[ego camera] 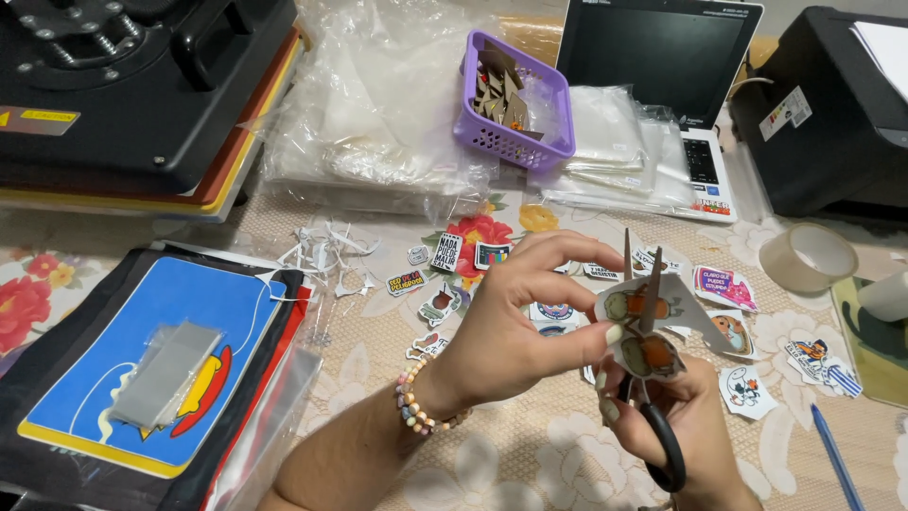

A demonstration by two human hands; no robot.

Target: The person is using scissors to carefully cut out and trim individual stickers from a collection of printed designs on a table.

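Note:
My left hand pinches a white sticker sheet printed with small round cartoon pictures, holding it up over the table. My right hand grips black-handled scissors, whose blades point upward and cut into the sheet. A bead bracelet sits on my left wrist. Several cut-out stickers lie scattered on the floral tablecloth beneath and around both hands. White paper trimmings lie to the left of the stickers.
A heat press stands back left, clear plastic bags beside it. A purple basket, a laptop and a black printer line the back. A tape roll and blue pen lie right. Blue printed sheets lie left.

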